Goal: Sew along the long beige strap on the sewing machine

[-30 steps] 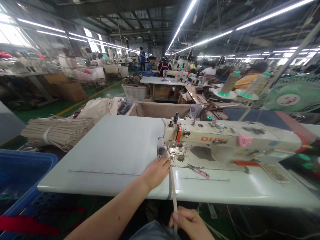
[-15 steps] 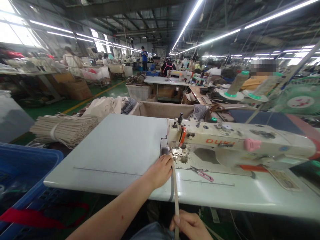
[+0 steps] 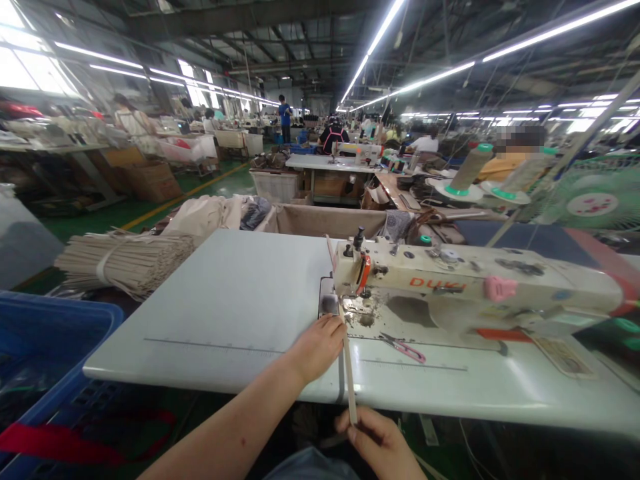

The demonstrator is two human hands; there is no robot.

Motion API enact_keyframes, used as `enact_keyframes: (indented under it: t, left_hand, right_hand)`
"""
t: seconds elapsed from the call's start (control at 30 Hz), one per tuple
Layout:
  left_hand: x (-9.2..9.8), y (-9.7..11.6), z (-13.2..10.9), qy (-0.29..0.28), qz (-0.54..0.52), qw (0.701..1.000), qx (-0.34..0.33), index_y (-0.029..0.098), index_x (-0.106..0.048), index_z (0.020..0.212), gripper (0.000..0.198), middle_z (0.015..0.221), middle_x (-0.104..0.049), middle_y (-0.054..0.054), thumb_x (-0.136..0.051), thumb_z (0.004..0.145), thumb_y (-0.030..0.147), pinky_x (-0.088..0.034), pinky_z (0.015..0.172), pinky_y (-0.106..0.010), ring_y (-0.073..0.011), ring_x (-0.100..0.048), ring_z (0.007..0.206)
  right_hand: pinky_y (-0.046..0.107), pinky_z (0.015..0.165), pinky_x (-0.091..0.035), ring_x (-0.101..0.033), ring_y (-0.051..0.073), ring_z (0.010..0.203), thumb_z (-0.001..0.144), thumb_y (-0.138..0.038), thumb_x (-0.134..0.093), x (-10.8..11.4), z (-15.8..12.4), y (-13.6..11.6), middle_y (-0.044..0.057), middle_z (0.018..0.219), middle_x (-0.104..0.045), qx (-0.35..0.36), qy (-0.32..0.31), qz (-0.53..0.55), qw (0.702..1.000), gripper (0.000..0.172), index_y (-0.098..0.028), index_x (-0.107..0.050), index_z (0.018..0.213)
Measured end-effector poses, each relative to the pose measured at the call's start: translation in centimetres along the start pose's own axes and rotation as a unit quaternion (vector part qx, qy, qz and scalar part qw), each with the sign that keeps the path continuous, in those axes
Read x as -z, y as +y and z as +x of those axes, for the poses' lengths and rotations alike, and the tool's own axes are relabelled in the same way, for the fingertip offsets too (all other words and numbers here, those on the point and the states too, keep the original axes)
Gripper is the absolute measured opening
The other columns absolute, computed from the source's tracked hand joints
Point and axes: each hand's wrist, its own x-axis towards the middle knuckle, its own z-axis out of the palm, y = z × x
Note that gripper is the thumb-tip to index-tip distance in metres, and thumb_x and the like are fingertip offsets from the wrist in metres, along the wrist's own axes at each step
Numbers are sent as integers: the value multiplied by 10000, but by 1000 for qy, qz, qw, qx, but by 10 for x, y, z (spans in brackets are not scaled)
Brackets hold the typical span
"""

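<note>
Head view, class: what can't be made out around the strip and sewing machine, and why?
All head view:
Strip under the left hand: covered by that hand.
Strip inside the right hand: hidden by that hand.
Needle of the sewing machine: too small.
Tabletop scale: marks too small to read.

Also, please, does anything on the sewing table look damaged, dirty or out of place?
Yes: dark blotches mark the sewing machine base, right of the left hand. They look odd against its pale surface; dirt or wear, I cannot tell.
</note>
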Motion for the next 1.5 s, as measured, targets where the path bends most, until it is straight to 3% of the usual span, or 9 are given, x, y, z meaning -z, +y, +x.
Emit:
enact_keyframes:
  t: [0.07, 0.13, 0.23, 0.43, 0.6, 0.97, 1.27, 1.5]
  left_hand:
    - [0, 1, 0, -2, -6, 1000, 11, 151, -599, 1104, 135, 1172, -662, -91, -514, 999, 151, -400, 1180, -397, -233, -599, 1212]
    - [-1, 1, -1, -7, -2, 1000, 11, 151, -604, 1116, 148, 1186, -657, -91, -506, 1005, 152, -402, 1173, -403, -236, -598, 1212]
    - [0, 2, -1, -13, 19, 1000, 1, 142, -615, 1132, 165, 1191, -659, -87, -507, 1008, 156, -385, 1180, -399, -241, -583, 1230]
    - [3, 2, 1, -29, 49, 998, -18, 154, -644, 1030, 126, 1156, -666, -84, -522, 998, 149, -396, 1160, -391, -234, -586, 1192]
    - [0, -1, 0, -27, 24, 999, 3, 151, -622, 1098, 135, 1194, -657, -89, -530, 1000, 167, -408, 1159, -387, -237, -574, 1230]
    - [2, -2, -3, -42, -25, 998, 36, 149, -586, 1162, 173, 1215, -643, -95, -506, 1012, 181, -449, 1128, -400, -247, -572, 1243]
    - [3, 0, 0, -47, -23, 998, 30, 148, -576, 1162, 173, 1204, -648, -101, -510, 1004, 170, -437, 1132, -384, -240, -564, 1257]
    - [0, 0, 5, -33, -40, 997, 59, 120, -502, 1298, 332, 1345, -578, -139, -527, 970, 166, -382, 1191, -424, -264, -512, 1334]
  right_hand:
    - [349, 856, -502, -674, 247, 905, 798, -612, -781, -2, 3, 0, 83, 942, -772, -20, 29, 62, 997, 459, -207, -781, 1015]
    - [315, 744, -515, -690, 220, 801, 794, -635, -777, -4, 6, 2, 82, 874, -779, -59, 38, 135, 988, 529, -204, -739, 1098]
    - [257, 586, -457, -649, 178, 613, 744, -704, -780, -7, 7, 4, 66, 670, -737, -90, 34, 169, 981, 574, -168, -734, 943]
    - [285, 707, -484, -639, 173, 708, 799, -625, -786, -12, -5, 2, 69, 755, -742, -68, 27, 151, 986, 462, -164, -772, 838]
    - [291, 693, -459, -588, 168, 682, 829, -663, -724, -10, -11, 3, 59, 730, -713, -64, -16, 102, 993, 507, -162, -767, 772]
    - [298, 703, -426, -547, 181, 687, 883, -642, -661, -18, -21, -24, 43, 703, -684, -66, 25, 74, 995, 513, -172, -749, 699]
    - [286, 667, -398, -530, 171, 667, 888, -646, -650, -9, -12, -5, 30, 664, -644, -50, -11, 52, 997, 527, -168, -751, 690]
    - [292, 686, -429, -517, 166, 653, 891, -653, -639, -7, -8, 1, 21, 657, -613, -50, -23, 48, 997, 532, -172, -743, 689]
